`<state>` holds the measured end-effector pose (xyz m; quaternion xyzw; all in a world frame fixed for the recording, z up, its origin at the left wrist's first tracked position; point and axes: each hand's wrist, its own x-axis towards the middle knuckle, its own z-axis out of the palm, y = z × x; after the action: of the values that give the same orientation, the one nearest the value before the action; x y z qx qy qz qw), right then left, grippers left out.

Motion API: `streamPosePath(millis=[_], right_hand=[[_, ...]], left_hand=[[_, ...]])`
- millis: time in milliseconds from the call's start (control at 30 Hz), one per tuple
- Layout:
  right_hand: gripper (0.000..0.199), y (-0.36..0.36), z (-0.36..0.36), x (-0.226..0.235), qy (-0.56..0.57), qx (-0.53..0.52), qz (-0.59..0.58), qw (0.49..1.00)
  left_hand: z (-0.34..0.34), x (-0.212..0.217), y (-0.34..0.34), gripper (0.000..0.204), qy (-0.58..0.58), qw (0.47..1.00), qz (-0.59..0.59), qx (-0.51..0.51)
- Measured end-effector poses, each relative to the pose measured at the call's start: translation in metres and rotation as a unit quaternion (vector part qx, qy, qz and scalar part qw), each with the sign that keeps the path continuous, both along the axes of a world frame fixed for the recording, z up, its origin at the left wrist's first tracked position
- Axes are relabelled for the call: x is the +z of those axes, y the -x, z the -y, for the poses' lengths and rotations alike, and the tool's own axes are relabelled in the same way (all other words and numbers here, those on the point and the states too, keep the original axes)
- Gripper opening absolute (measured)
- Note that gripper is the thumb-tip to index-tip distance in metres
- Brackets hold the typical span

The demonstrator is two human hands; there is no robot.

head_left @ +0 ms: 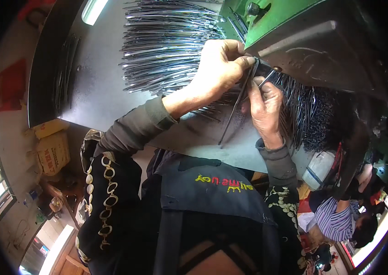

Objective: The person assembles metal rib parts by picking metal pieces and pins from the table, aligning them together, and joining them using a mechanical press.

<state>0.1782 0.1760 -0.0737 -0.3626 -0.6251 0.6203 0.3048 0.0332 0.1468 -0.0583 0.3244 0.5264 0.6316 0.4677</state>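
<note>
where rods [171,41] lie, grey worktable [102,91]

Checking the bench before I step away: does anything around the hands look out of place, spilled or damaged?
Nothing stands out. Both hands, left hand and right hand, pinch one thin metal piece at the green machine. The pile of thin metal pieces lies fanned on the grey table, loose but not spilled.

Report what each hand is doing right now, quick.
Left hand: closed, pinching the top of a thin metal rod at the green machine.
Right hand: closed on the same rod, lower down.
</note>
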Motion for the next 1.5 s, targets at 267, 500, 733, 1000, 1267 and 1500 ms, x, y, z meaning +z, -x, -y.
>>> streamPosePath(millis=[267,500,733,1000,1267,1500], right_hand=[[0.017,-0.008,-0.006,0.008,0.142,0.027,-0.019,0.989],[0.012,-0.008,0.013,0.022,0.127,-0.035,-0.031,0.991],[0.024,-0.021,0.034,0.019,0.02,0.038,-0.098,0.994],[0.04,-0.022,0.029,0.015,0.11,0.073,-0.185,0.974],[0.037,-0.011,0.017,0.01,0.238,0.052,-0.16,0.957],[0.032,0.008,-0.01,0.0,0.335,0.122,-0.226,0.907]], left_hand=[[-0.001,0.0,0.007,0.013,0.02,0.999,-0.007,-0.036],[0.007,0.005,0.016,0.016,0.003,0.996,0.026,-0.091],[0.068,0.015,-0.002,0.017,0.152,0.958,0.209,-0.121],[0.08,0.014,0.025,0.019,0.223,0.918,0.291,-0.154],[0.08,0.01,0.039,0.013,0.213,0.928,0.238,-0.19],[0.071,0.017,0.054,0.019,0.203,0.94,0.131,-0.241]])
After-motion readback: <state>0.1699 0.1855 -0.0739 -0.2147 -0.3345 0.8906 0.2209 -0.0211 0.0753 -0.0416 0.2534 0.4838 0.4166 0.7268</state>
